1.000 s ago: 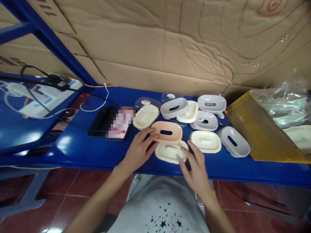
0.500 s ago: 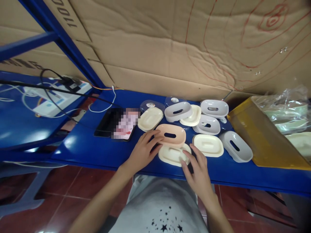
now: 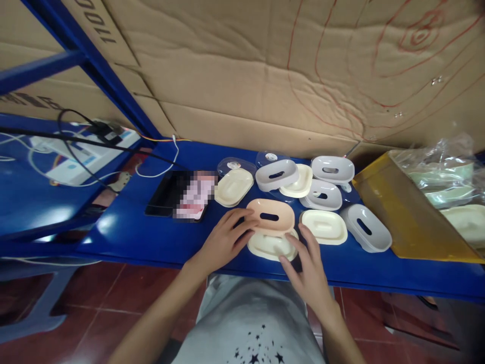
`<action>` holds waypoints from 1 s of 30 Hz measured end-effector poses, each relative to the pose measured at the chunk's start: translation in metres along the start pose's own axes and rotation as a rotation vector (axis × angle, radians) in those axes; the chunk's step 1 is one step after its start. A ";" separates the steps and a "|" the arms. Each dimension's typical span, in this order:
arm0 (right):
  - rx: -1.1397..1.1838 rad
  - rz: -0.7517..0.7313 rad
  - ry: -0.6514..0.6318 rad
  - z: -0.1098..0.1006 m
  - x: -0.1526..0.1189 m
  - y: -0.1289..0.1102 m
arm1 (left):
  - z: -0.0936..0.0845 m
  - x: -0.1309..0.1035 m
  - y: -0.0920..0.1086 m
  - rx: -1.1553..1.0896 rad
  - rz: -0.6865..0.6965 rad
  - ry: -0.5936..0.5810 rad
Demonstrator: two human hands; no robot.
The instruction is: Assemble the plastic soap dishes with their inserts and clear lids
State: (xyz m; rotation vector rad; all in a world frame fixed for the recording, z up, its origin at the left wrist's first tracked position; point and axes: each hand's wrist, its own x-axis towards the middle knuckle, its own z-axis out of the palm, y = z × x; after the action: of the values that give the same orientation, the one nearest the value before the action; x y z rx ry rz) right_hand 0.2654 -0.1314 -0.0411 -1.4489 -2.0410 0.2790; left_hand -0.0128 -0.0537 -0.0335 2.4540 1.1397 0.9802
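Nearest the body, the person's right hand is spreading its fingers at the right end of the cream oval plastic tray, thumb and fingertips reaching over its rim without closing around it. The left hand is curving its fingers over the left end of the peach oval plastic dish with a slot, thumb and fingers standing partly apart; whether it is gripping firmly cannot be told. The peach dish is lying partly over the far side of the cream tray, near the front edge of the blue table.

Just right of them, a pale yellow oval plastic tray is resting beside a grey slotted plastic dish that is leaning at an angle. Farther left, a dark phone with a blurred screen is lying near another cream tray. Beyond, more grey slotted dishes are sitting around a cream tray, with clear plastic lids behind. At the right, a yellow-edged box is holding green pieces in clear plastic. Behind everything, brown cardboard is standing upright.
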 end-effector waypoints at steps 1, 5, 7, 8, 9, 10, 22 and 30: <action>0.006 0.011 0.010 0.000 0.000 0.000 | -0.001 0.000 0.001 -0.011 0.021 0.000; 0.010 0.009 -0.013 -0.003 0.002 -0.002 | -0.004 0.000 0.005 -0.040 0.094 0.005; 0.003 -0.004 -0.041 -0.005 0.004 -0.003 | -0.005 0.000 0.006 -0.063 0.111 0.010; 0.003 -0.010 -0.043 -0.005 0.004 -0.003 | -0.006 0.000 0.006 -0.074 0.115 0.013; 0.005 -0.015 -0.037 -0.005 0.004 -0.003 | -0.006 0.001 0.006 -0.082 0.116 0.012; 0.009 -0.018 -0.029 -0.005 0.004 -0.003 | -0.006 0.001 0.007 -0.089 0.117 0.008; 0.063 -0.044 -0.010 -0.005 0.004 -0.003 | -0.013 0.000 0.016 -0.018 0.209 0.025; -0.108 -0.152 0.012 -0.004 0.002 -0.002 | -0.011 0.001 0.020 0.066 0.203 -0.062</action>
State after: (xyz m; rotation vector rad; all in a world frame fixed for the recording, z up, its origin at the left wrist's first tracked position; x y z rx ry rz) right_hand 0.2656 -0.1312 -0.0358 -1.3462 -2.1722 0.0985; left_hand -0.0083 -0.0665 -0.0156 2.6747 0.9316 0.9256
